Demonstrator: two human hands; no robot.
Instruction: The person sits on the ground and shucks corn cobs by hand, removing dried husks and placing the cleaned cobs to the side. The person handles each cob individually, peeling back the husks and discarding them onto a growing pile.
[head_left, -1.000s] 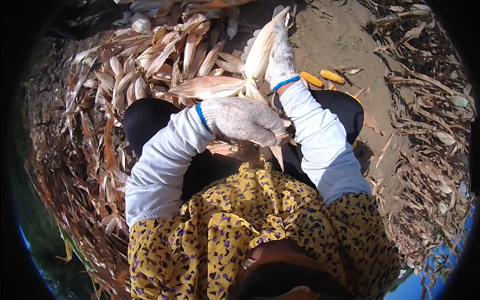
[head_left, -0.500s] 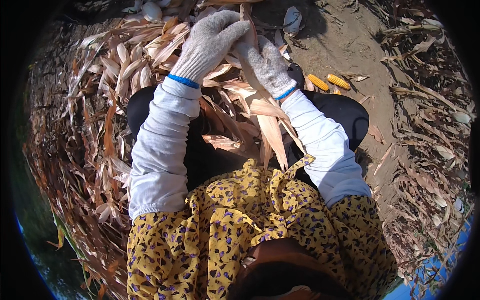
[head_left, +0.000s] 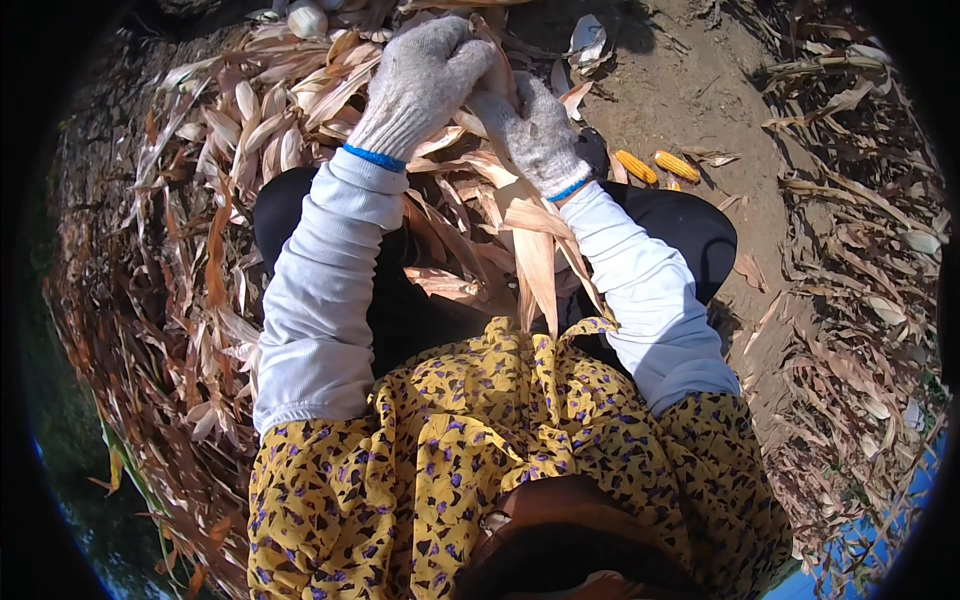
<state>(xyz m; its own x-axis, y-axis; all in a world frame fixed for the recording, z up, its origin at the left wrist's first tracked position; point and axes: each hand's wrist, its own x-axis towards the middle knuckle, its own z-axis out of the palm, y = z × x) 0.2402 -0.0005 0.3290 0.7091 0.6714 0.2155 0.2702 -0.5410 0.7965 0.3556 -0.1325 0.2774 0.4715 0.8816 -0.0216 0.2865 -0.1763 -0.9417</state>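
Brown soil (head_left: 715, 115) carries yellow corn cobs (head_left: 677, 166) and dry husks (head_left: 262, 135).

Dry tan corn husk (head_left: 535, 265), split into long strips, splayed from right hand (head_left: 541, 138)

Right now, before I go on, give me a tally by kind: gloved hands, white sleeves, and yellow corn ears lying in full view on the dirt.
Gloved hands: 2
White sleeves: 2
Yellow corn ears: 2
Total: 6
Not counted: a yellow-orange bit below the ears, too little showing to tell.
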